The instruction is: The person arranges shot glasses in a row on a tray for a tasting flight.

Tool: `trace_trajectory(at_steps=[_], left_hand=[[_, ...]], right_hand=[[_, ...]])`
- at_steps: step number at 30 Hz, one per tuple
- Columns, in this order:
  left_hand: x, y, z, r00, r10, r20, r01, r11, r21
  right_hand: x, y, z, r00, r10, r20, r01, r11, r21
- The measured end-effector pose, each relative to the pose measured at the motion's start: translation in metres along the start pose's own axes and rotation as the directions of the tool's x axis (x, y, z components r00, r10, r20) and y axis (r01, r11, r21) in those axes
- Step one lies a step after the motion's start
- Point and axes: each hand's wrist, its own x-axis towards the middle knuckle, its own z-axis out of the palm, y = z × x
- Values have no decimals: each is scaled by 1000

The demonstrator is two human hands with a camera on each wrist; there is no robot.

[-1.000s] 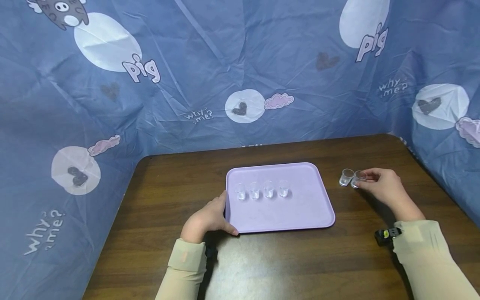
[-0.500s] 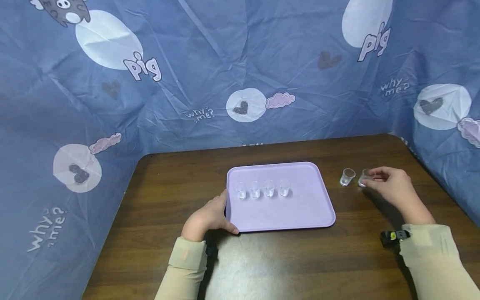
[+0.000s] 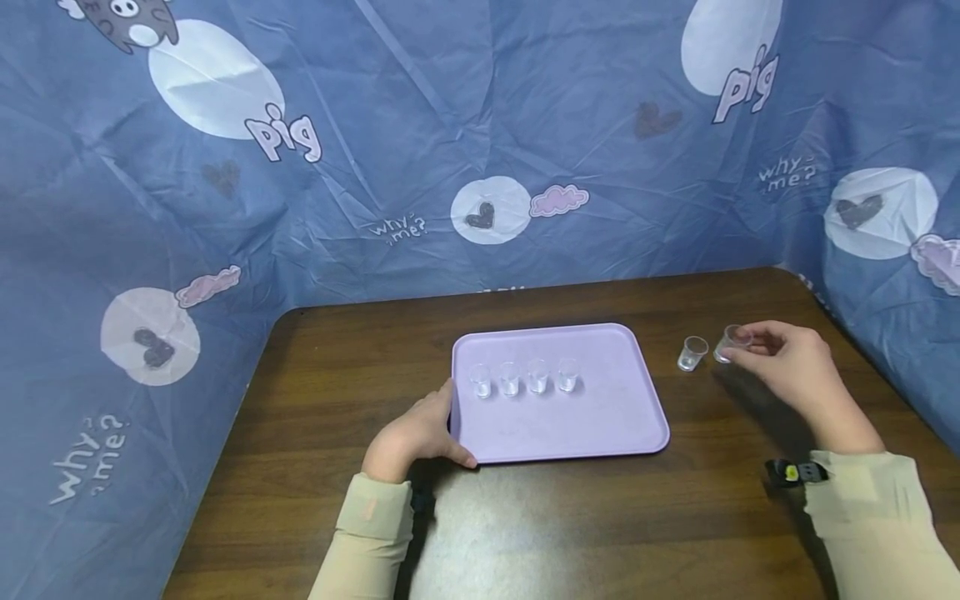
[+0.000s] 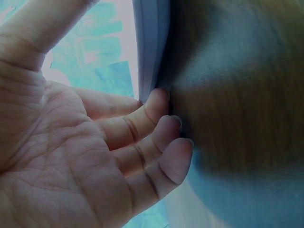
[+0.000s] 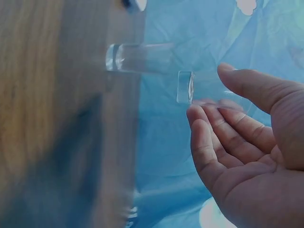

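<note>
My right hand (image 3: 787, 358) pinches a small clear shot glass (image 3: 728, 343) between thumb and fingers. In the right wrist view this shot glass (image 5: 185, 87) is raised off the table, its thick base pointing down toward the wood. Just left of it a second shot glass (image 3: 692, 354) stands upright on the table. My left hand (image 3: 414, 435) rests against the near left corner of a lilac tray (image 3: 570, 433). Its thumb lies at the front edge and its fingers touch the left side. Several shot glasses, including one at the right end (image 3: 567, 377), stand in a row on the tray.
The tray lies on a brown wooden table (image 3: 330, 400). A blue printed cloth (image 3: 390, 150) hangs behind the table and along both sides. Sleeves reach over the table's front, and a black wrist device (image 3: 795, 473) sits at the right cuff.
My right hand has drawn one shot glass away from its neighbour to the right, then lifted it a little. My left hand and the tray stay where they were.
</note>
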Motion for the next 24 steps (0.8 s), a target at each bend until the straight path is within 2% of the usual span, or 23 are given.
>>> trace_trajectory(at_steps=[6, 12, 19, 24], left_hand=[[0, 0, 0, 1000, -5, 0, 5, 1000, 1], [0, 1, 0, 1000, -12, 0, 12, 1000, 1], [0, 1, 0, 1000, -14, 1, 14, 1000, -3], [0, 1, 0, 1000, -14, -2, 14, 1000, -5]], right_hand=[[0, -19, 1, 999, -51, -7, 51, 999, 19], [1, -36, 9, 997, -71, 35, 71, 997, 15], [2, -52, 24, 990, -96, 98, 95, 995, 14], [2, -65, 41, 983, -117, 140, 111, 993, 49]])
